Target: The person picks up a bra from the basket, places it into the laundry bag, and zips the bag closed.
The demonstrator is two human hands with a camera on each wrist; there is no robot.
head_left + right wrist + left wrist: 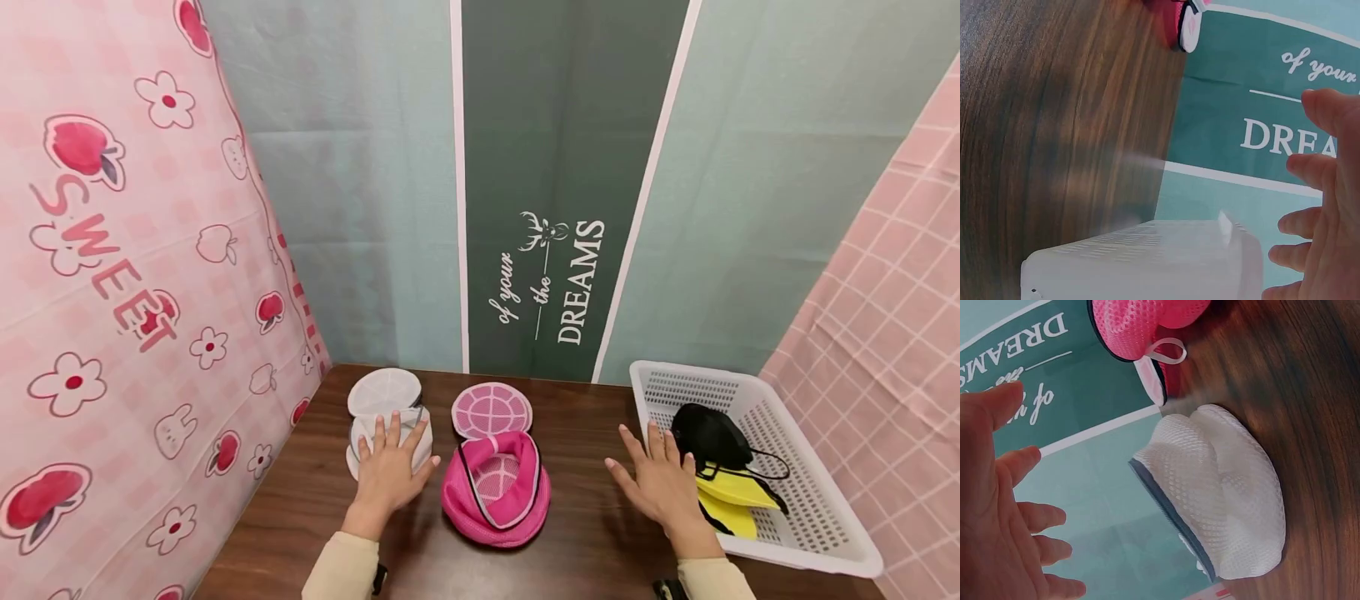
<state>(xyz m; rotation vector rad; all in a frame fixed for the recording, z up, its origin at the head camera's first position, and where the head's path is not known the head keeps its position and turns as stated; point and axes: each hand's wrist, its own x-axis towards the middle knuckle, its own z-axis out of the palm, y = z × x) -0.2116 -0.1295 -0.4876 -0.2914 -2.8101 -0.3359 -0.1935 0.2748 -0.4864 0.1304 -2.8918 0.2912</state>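
Observation:
My left hand (390,475) is held with fingers spread above a white mesh wash bag (1235,500), apart from it in the left wrist view. That bag has a grey zip edge, and its round lid (385,392) is folded back. To its right a pink mesh wash bag (498,533) gapes at its black zip, its ribbed round lid (491,410) behind it. My right hand (663,487), fingers spread and holding nothing, hovers by the left side of a white plastic basket (798,557).
Inside the basket lie a black item (708,435) with thin straps and a yellow item (738,492) with black edging. The dark wooden table (585,467) meets a green curtain (570,125) at the back. A pink printed curtain (135,333) hangs on the left.

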